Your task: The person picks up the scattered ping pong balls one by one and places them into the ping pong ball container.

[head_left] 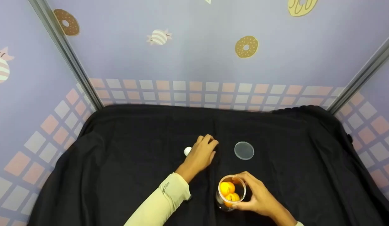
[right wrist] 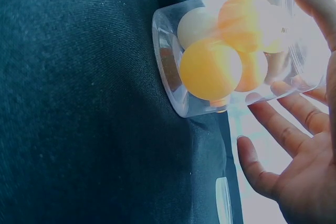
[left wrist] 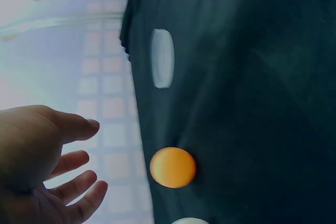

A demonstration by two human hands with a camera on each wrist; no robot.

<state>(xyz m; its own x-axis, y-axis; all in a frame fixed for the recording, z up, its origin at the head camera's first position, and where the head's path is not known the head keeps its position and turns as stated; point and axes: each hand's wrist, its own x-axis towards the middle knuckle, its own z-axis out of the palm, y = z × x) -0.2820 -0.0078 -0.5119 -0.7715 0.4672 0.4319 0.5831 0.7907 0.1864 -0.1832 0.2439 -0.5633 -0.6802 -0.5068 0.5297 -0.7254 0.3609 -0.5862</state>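
My right hand (head_left: 260, 197) grips a clear plastic jar (head_left: 223, 207) near its rim, thumb on one side and fingers on the other. Orange table tennis balls (head_left: 227, 188) and a white ball (right wrist: 195, 29) lie inside it; the jar's mouth is uncovered. My left hand (head_left: 199, 155) hovers over the cloth with loosely bent fingers and nothing between them. Close to it lies an orange ball (left wrist: 172, 167), which the hand hides in the head view. A white ball (head_left: 187, 151) shows just left of that hand, partly covered by it.
A round clear lid (head_left: 244, 150) lies flat on the black cloth (head_left: 134, 157) beyond the jar. The cloth has folds along its sides. Patterned walls (head_left: 200, 56) with grey corner posts (head_left: 72, 59) enclose the table at the back and both sides.
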